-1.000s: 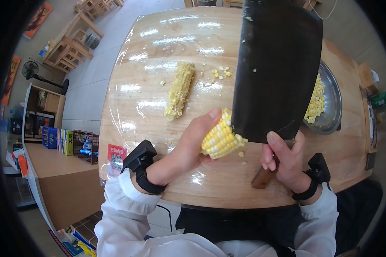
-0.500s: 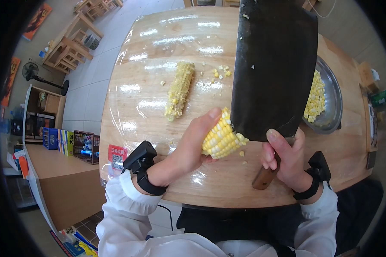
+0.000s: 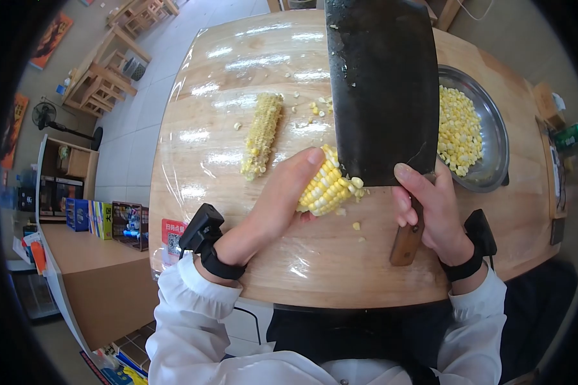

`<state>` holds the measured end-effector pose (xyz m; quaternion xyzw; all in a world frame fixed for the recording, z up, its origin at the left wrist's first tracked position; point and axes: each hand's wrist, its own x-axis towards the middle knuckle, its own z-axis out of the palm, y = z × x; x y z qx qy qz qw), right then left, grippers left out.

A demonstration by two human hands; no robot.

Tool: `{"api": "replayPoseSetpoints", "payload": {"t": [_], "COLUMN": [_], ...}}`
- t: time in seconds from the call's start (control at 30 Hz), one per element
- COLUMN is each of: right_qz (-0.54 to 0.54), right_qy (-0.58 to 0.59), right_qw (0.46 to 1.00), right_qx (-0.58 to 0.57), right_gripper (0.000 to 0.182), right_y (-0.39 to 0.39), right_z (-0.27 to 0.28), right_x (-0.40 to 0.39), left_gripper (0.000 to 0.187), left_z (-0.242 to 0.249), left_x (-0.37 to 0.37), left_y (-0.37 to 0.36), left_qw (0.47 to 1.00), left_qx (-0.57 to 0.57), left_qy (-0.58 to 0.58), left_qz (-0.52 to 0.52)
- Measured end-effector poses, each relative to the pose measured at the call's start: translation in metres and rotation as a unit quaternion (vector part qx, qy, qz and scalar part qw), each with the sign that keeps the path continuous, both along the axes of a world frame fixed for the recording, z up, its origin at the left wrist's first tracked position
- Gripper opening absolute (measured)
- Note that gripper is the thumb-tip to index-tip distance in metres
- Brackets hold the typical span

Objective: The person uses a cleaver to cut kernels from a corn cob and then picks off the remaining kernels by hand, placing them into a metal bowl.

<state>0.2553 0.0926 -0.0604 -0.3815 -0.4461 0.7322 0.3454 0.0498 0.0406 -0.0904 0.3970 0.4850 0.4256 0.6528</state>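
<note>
My left hand (image 3: pixel 279 202) grips a yellow corn cob (image 3: pixel 326 186) and holds it down on the wooden table (image 3: pixel 315 269). My right hand (image 3: pixel 433 215) is closed on the wooden handle of a broad black cleaver (image 3: pixel 382 90). The blade stands upright, its lower edge against the right side of the cob, where loosened kernels hang. A stripped cob (image 3: pixel 261 135) lies on the table to the left, beyond my left hand. Loose kernels (image 3: pixel 320 107) are scattered near it.
A round metal bowl (image 3: pixel 491 170) with cut corn kernels stands at the right, partly behind the cleaver. A red and white QR sticker (image 3: pixel 172 232) sits at the table's near-left edge. Shelves and wooden chairs stand on the floor to the left.
The cleaver has shifted left and down along the cob, so more of the bowl shows. My view has tilted slightly; both hands keep their grip.
</note>
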Motion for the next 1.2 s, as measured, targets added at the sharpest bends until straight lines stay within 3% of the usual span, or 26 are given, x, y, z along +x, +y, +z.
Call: {"api": "replayPoseSetpoints", "payload": {"t": [0.13,0.23,0.33,0.4,0.53,0.6,0.63,0.7,0.83,0.9,0.93,0.97,1.0,1.03,1.07,1.13,1.2], "right_qz": [0.014,0.0,-0.003,-0.006,-0.021,-0.059,-0.097,-0.14,-0.2,-0.24,-0.2,-0.25,-0.294,-0.359,-0.312,-0.405,-0.382], "right_qy": [0.028,0.028,0.028,0.017,-0.013,-0.027,-0.04,-0.039,-0.049,-0.062,-0.228,-0.077,-0.074,-0.192,-0.25,-0.335,-0.382], "right_qw": [0.999,1.0,1.0,1.0,0.999,0.997,0.992,0.984,0.96,0.955,0.893,0.918,0.904,0.856,0.852,0.776,0.771], "right_qx": [-0.011,-0.012,-0.003,-0.005,0.031,0.051,0.072,0.106,0.187,0.163,0.332,0.299,0.302,0.318,0.338,0.349,0.337], "right_gripper": [0.012,0.012,0.012,0.011,0.01,0.009,0.009,0.009,0.016,0.028,0.032,0.032,0.04,0.045,0.046,0.045,0.045], "right_y": [0.004,0.004,0.005,0.004,-0.001,-0.007,-0.009,-0.01,-0.011,-0.014,-0.011,-0.018,-0.023,-0.027,-0.029,-0.03,-0.029], "right_z": [-0.001,-0.001,-0.003,-0.001,0.003,0.008,0.011,0.017,0.025,0.032,0.024,0.041,0.049,0.052,0.062,0.055,0.039], "right_x": [0.006,0.005,0.007,0.007,0.007,0.007,0.007,0.01,0.02,0.042,0.077,0.078,0.092,0.109,0.123,0.154,0.213], "left_gripper": [0.054,0.052,0.048,0.038,0.045,0.053,0.053,0.06,0.066,0.066,0.066,0.066,0.067,0.067,0.066,0.065,0.064], "left_z": [-0.002,-0.001,0.004,-0.001,-0.01,-0.008,-0.007,-0.003,0.004,0.003,0.004,0.004,0.004,0.006,0.011,0.017,0.019], "left_x": [-0.001,0.001,0.0,0.007,0.005,-0.008,-0.008,-0.002,0.008,0.008,0.007,0.006,0.005,0.004,0.005,0.004,0.003], "left_y": [0.001,0.002,0.0,0.001,0.004,0.002,0.001,-0.002,-0.005,-0.007,-0.007,-0.007,-0.007,-0.008,-0.009,-0.009,-0.01], "left_qw": [1.0,0.998,0.992,0.972,0.952,0.995,0.995,0.971,0.963,0.954,0.954,0.965,0.974,0.973,0.975,0.975,0.978], "left_qx": [-0.005,0.041,0.06,0.139,0.201,0.052,0.053,0.018,0.029,0.023,0.026,0.045,0.061,0.059,0.041,0.024,-0.006], "left_qy": [-0.007,0.007,0.111,0.152,0.17,-0.073,-0.071,-0.239,-0.267,-0.296,-0.298,-0.257,-0.216,-0.218,-0.219,-0.223,-0.211], "left_qz": [-0.02,0.036,0.023,0.117,0.159,0.051,0.054,-0.004,-0.037,-0.031,-0.028,-0.034,-0.041,-0.039,-0.021,-0.002,-0.003]}}
